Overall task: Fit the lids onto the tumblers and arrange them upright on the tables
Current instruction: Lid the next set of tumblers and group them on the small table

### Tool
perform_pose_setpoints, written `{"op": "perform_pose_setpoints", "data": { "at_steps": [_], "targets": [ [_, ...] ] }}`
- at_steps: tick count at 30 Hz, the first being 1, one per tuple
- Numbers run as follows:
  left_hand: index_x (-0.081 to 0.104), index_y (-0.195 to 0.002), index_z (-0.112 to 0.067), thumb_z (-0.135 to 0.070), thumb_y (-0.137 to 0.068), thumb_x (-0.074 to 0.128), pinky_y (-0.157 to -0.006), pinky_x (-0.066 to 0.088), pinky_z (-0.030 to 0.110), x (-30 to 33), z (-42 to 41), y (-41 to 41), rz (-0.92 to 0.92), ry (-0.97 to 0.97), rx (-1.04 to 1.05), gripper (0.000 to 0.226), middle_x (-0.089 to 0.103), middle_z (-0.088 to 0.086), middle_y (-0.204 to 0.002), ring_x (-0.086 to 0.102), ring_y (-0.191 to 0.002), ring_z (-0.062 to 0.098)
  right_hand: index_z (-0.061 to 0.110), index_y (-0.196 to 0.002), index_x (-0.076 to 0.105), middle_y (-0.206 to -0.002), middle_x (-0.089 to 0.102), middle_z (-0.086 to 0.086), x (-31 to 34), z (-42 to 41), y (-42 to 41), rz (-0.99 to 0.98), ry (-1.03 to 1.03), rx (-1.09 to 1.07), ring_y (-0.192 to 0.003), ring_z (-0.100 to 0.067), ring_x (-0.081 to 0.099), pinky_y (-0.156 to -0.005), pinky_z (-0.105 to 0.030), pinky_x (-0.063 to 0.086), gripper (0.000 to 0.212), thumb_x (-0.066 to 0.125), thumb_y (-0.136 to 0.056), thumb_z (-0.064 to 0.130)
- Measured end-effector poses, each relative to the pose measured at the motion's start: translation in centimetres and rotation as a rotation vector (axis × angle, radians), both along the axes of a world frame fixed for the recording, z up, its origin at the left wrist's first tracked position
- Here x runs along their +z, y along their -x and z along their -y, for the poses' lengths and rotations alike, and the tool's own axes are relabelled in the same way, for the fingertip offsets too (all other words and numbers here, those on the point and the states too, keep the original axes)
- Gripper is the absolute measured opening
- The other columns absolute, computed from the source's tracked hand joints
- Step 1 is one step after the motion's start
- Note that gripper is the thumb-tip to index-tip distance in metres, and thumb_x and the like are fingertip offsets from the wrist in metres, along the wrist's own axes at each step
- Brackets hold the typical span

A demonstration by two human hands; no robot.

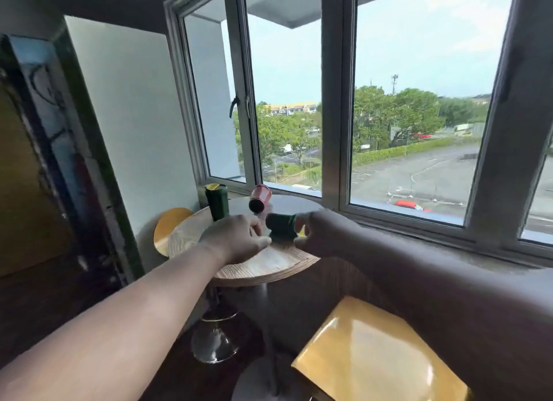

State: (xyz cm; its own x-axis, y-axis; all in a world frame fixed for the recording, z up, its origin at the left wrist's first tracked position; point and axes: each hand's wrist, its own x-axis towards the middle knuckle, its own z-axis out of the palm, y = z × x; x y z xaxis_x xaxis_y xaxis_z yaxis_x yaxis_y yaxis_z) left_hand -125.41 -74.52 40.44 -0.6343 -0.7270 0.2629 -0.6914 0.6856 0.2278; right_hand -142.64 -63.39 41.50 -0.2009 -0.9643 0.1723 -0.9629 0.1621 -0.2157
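we've got the green tumbler [281, 225] on its side between both hands: right hand [321, 231] fingers curled round it, left hand [236, 239] pinching at its near end, lid hidden. past our fingertips a green tumbler [217, 201] stands upright, lid unclear, and the red tumbler [259, 197] lies tipped, unlidded. no readable labels.

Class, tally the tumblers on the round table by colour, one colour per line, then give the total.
Green tumblers: 2, one upright, one held in both hands
Red tumblers: 1, tipped over
Total: 3
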Motion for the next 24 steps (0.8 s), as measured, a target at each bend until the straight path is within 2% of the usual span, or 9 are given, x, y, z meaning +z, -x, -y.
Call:
{"op": "perform_pose_setpoints", "data": {
  "at_steps": [3, 7, 11, 14, 17, 21, 24],
  "targets": [
    [0.065, -0.094, -0.033, -0.056, -0.082, 0.061, -0.077, 0.057, 0.034, -1.0, 3.6, -0.7, 0.000, -0.005, 0.014, 0.026, 0.067, -0.010, -0.091, 0.063, -0.085, 0.013, 0.028, -0.111, 0.062, -0.102, 0.069, -0.002, -1.0, 4.3, -0.4, -0.015, -0.019, 0.007, -0.093, -0.026, 0.064, -0.081, -0.037, 0.057, 0.025, 0.057, -0.090, 0.040],
    [0.065, -0.105, -0.034, -0.055, -0.082, 0.067, -0.080, 0.057, 0.035, -1.9, 8.6, -1.1, -0.029, -0.036, -0.024, 0.032, 0.065, -0.009, -0.102, 0.061, -0.090, 0.012, 0.036, -0.108, 0.064, -0.106, 0.066, 0.006, -2.3, 10.3, -0.1, 0.020, -0.025, 0.049, -0.090, -0.021, 0.061, -0.074, -0.030, 0.046, 0.027, 0.061, -0.085, 0.049],
    [0.057, -0.119, -0.038, -0.058, -0.080, 0.066, -0.083, 0.057, 0.035, -3.0, 13.8, -1.7, 0.034, -0.011, -0.006, 0.045, 0.060, -0.010, -0.115, 0.059, -0.099, 0.012, 0.032, -0.116, 0.064, -0.111, 0.067, 0.004, -2.5, 17.1, 0.1, 0.039, -0.075, 0.171, -0.094, -0.019, 0.064, -0.084, -0.036, 0.055, 0.031, 0.067, -0.088, 0.045],
    [0.047, -0.132, -0.041, -0.062, -0.079, 0.066, -0.096, 0.050, 0.035, -4.2, 17.2, -2.7, 0.098, -0.038, 0.034, 0.060, 0.052, -0.011, -0.135, 0.053, -0.117, 0.013, 0.028, -0.127, 0.060, -0.118, 0.066, 0.001, -2.9, 22.3, -0.1, 0.010, -0.112, 0.240, -0.105, -0.022, 0.064, -0.091, -0.040, 0.054, 0.040, 0.068, -0.090, 0.040],
    [0.035, -0.142, -0.041, -0.070, -0.070, 0.069, -0.108, 0.039, 0.036, -6.3, 19.7, -4.1, 0.163, -0.074, 0.029, 0.084, 0.041, -0.014, -0.144, 0.041, -0.132, 0.013, 0.028, -0.137, 0.052, -0.131, 0.057, 0.001, -4.2, 26.4, -0.6, -0.042, -0.168, 0.332, -0.112, -0.022, 0.059, -0.094, -0.039, 0.052, 0.055, 0.070, -0.088, 0.042],
    [0.020, -0.141, -0.047, -0.075, -0.061, 0.074, -0.103, 0.047, 0.040, -9.8, 22.3, -5.8, 0.134, -0.152, -0.049, 0.101, 0.037, -0.013, -0.143, 0.046, -0.127, 0.014, 0.030, -0.146, 0.040, -0.140, 0.049, 0.001, -6.3, 30.1, -1.0, -0.124, -0.280, 0.482, -0.122, -0.021, 0.049, -0.100, -0.042, 0.049, 0.079, 0.077, -0.080, 0.051],
    [0.021, -0.140, -0.045, -0.066, -0.062, 0.079, -0.099, 0.050, 0.038, -11.7, 24.5, -6.1, 0.009, -0.186, -0.134, 0.099, 0.040, -0.013, -0.134, 0.051, -0.116, 0.012, 0.032, -0.142, 0.041, -0.133, 0.052, 0.005, -7.3, 32.0, -1.1, -0.172, -0.286, 0.540, -0.119, -0.016, 0.046, -0.097, -0.039, 0.051, 0.078, 0.079, -0.077, 0.053]
  ]
}}
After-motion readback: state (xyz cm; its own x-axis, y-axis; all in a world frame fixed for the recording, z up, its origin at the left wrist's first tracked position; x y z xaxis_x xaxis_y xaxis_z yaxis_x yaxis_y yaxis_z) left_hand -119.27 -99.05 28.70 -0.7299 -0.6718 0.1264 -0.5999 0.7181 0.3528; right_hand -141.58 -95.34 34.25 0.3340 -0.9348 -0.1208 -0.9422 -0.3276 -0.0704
